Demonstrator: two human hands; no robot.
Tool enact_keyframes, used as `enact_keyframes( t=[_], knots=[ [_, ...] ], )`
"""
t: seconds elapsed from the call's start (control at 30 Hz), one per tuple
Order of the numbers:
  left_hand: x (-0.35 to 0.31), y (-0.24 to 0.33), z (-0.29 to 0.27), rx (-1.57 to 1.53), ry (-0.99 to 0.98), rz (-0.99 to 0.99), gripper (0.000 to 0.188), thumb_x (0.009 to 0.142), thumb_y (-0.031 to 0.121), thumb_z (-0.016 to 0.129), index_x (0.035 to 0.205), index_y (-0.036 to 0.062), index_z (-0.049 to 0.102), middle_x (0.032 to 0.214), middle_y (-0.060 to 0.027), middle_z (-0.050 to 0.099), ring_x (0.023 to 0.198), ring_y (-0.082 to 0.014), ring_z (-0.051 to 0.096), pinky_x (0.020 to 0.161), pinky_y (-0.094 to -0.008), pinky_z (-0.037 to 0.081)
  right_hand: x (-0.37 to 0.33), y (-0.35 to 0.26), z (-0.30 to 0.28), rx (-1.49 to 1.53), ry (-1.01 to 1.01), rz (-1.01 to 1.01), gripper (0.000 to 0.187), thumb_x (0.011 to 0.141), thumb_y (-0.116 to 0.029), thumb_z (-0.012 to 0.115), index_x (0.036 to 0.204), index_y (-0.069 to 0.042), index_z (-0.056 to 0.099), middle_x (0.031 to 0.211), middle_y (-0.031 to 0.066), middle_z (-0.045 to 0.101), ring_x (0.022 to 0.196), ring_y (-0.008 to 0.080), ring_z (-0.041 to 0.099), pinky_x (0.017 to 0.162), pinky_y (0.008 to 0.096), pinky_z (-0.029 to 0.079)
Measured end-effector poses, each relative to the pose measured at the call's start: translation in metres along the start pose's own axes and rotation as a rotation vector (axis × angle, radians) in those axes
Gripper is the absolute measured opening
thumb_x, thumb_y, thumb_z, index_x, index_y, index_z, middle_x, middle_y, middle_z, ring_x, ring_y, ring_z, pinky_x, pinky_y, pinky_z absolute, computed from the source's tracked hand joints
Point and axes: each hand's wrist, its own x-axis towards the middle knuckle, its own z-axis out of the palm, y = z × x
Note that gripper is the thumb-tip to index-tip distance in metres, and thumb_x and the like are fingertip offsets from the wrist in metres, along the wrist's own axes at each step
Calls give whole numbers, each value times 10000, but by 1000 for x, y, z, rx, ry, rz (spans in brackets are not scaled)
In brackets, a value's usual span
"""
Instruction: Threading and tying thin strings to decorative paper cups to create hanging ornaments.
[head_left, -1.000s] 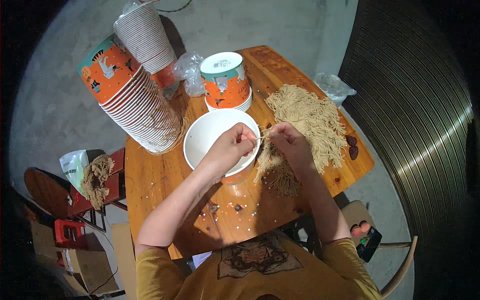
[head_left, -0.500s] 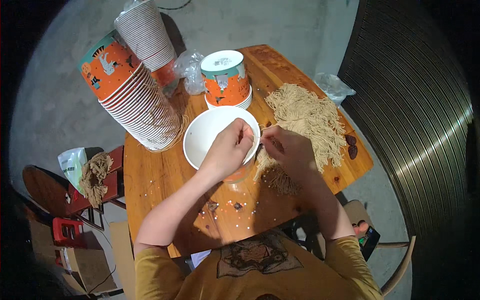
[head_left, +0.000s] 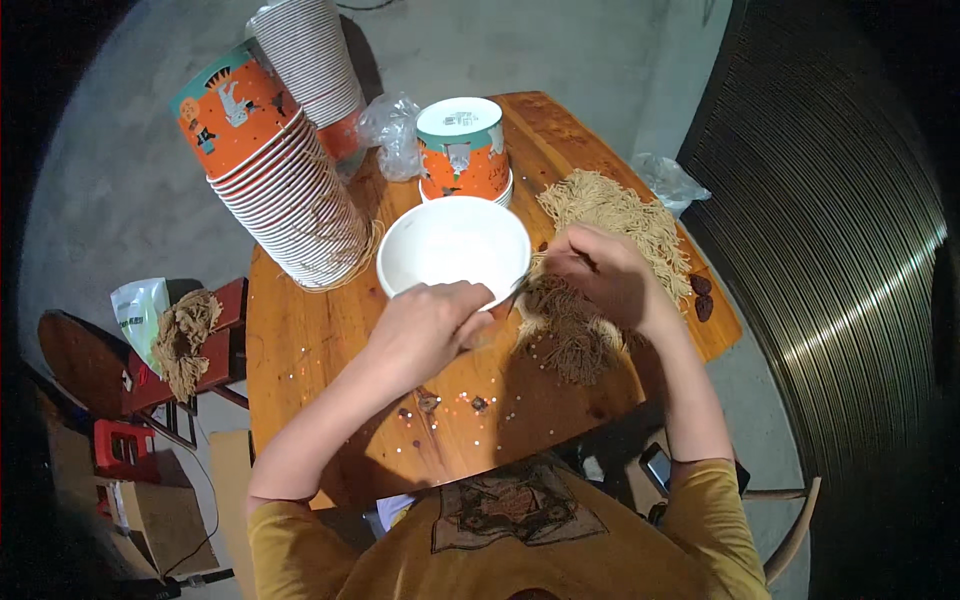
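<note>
My left hand (head_left: 430, 325) is closed at the near rim of an empty white paper cup (head_left: 400, 250) seen from above, pinching a thin string that runs to the right. My right hand (head_left: 605, 275) is closed over a bundle of tan strings (head_left: 570, 330) at the near edge of a large loose pile of the same strings (head_left: 620, 210). The two hands are a short way apart, and all of this lies on a round wooden table (head_left: 320, 350).
A leaning stack of orange printed paper cups (head_left: 290, 200) lies left of the white cup, a second stack (head_left: 310, 50) stands behind it, and an upturned orange cup (head_left: 462, 150) stands at the back. A crumpled plastic bag (head_left: 392, 130), dark lumps (head_left: 702, 297), and a red stool with fibres (head_left: 185, 335) are nearby.
Both hands have come down and toward me from over the white cup, the left to its near rim. My right hand has settled onto the string bundle.
</note>
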Motion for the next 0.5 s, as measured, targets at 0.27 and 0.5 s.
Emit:
enact_keyframes(
  t=[0.27, 0.5],
  knots=[
    [-32, -48, -27, 173, 111, 158, 185, 744, 38, 566, 925, 58, 593, 948, -92, 568, 983, -294, 518, 928, -399, 390, 54, -11, 52, 161, -68, -126, 163, 879, -175, 572, 884, -17, 612, 759, 90, 603, 710, 179, 574, 658, 308, 460],
    [-35, -56, -20, -271, 179, -187, 161, 883, 161, 526, 898, 16, 595, 837, -124, 609, 924, -297, 553, 992, -397, 325, 66, -16, 84, 135, -145, -9, 204, 870, -226, 574, 888, -25, 606, 779, 167, 626, 743, 313, 613, 660, 394, 467]
  ],
)
